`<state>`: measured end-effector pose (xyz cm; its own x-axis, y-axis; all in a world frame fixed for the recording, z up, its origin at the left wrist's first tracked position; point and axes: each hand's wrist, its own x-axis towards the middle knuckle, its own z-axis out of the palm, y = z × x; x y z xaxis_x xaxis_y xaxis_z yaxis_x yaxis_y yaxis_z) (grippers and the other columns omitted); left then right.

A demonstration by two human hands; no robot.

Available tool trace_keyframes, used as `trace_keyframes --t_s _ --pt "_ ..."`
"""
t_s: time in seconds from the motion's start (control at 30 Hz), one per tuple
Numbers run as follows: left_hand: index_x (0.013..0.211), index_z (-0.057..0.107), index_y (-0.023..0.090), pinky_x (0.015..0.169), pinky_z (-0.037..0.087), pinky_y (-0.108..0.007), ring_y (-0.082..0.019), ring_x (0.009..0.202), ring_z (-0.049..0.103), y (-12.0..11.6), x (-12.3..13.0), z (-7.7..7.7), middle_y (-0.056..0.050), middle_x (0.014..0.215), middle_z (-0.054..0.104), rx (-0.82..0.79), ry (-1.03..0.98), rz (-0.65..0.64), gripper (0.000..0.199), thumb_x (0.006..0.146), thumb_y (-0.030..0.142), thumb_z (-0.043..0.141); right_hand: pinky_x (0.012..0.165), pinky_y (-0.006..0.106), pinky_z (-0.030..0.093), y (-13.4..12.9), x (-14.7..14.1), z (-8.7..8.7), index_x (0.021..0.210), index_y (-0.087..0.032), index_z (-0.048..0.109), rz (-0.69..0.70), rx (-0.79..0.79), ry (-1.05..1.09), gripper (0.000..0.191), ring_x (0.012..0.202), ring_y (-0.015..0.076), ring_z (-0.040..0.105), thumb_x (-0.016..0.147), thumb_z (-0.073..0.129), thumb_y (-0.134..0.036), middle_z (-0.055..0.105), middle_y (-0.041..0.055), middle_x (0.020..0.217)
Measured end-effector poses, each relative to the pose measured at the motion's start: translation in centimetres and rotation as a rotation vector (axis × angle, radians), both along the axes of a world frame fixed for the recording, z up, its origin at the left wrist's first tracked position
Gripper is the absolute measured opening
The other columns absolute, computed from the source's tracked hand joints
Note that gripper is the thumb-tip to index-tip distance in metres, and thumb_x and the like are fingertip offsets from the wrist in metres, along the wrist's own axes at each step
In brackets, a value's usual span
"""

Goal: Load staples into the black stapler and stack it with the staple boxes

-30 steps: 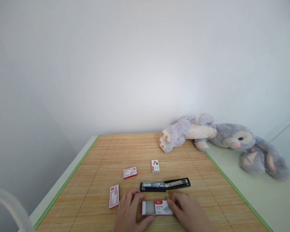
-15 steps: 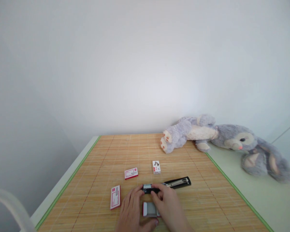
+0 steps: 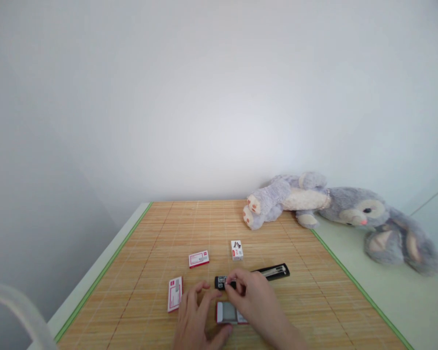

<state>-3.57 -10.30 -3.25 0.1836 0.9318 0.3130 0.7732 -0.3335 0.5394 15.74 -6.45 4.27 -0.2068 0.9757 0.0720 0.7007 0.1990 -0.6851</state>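
Note:
An opened black stapler (image 3: 279, 271) lies across the mat, its metal inner parts showing at the right end. My right hand (image 3: 253, 291) covers its middle, thumb and forefinger pinched together just above the left end. What they pinch, if anything, is too small to make out. My left hand (image 3: 197, 316) is open with fingers apart, left of a small open box (image 3: 227, 312) with a grey inside, its thumb at the near edge. Part of that box is hidden under my right hand.
Two flat white-and-red boxes (image 3: 175, 293) (image 3: 199, 259) lie to the left. A small white box (image 3: 237, 250) stands beyond the stapler. A grey plush rabbit (image 3: 306, 199) lies at the back right. The bamboo mat (image 3: 138, 301) has green edging. A pale curved bar is at lower left.
My left hand has drawn back from the stapler's left end toward me, its fingers now spread. My right hand has shifted slightly, its pinch now over the left part of the stapler.

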Motion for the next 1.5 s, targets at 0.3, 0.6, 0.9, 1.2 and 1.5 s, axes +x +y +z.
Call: trace_keyframes --t_s 0.3,0.6,0.9,1.2,1.5 --pt "0.114 0.069 0.029 0.09 0.053 -0.042 -0.026 0.104 0.065 -0.4 0.3 2.6 -0.004 0.109 0.072 -0.08 0.002 -0.11 0.038 0.077 0.02 0.066 0.061 0.027 0.028 -0.5 1.4 1.6 0.082 -0.028 0.079 0.319 0.023 -0.316 0.017 0.068 0.0184 0.066 0.081 0.065 -0.018 0.076 -0.0011 0.071" --pt "0.11 0.068 0.029 0.093 0.049 -0.042 -0.026 0.106 0.063 -0.6 0.6 3.4 -0.003 0.11 0.071 -0.145 -0.019 -0.102 0.034 0.078 0.018 0.063 0.062 0.028 0.036 0.3 0.8 1.6 0.082 -0.031 0.084 0.353 0.013 -0.429 0.021 0.07 0.0229 0.069 0.077 0.068 -0.018 0.078 0.0028 0.073" --pt "0.111 0.068 0.029 0.095 0.047 -0.043 -0.027 0.109 0.062 -0.6 0.6 3.5 -0.004 0.112 0.07 -0.186 -0.024 -0.106 0.034 0.079 0.018 0.063 0.062 0.027 0.036 0.8 0.5 1.4 0.085 -0.033 0.084 0.364 -0.049 -0.44 0.019 0.071 0.021 0.069 0.078 0.069 -0.023 0.078 0.0011 0.074" --pt "0.114 0.067 0.029 0.094 0.047 -0.044 -0.027 0.107 0.062 -0.6 0.4 3.1 -0.004 0.109 0.07 -0.194 -0.035 -0.1 0.036 0.08 0.02 0.064 0.063 0.027 0.03 0.0 3.4 1.7 0.093 -0.032 0.078 0.233 -0.06 -0.326 0.015 0.076 0.0192 0.066 0.078 0.076 -0.031 0.075 -0.0027 0.079" --pt "0.116 0.068 0.031 0.092 0.047 -0.043 -0.026 0.101 0.064 -0.6 1.1 3.2 -0.003 0.101 0.072 -0.189 -0.03 -0.086 0.039 0.079 0.019 0.064 0.06 0.025 0.028 -1.4 6.7 -0.1 0.098 -0.028 0.067 0.159 -0.165 -0.244 0.031 0.074 0.0186 0.063 0.07 0.078 -0.023 0.071 -0.0034 0.082"
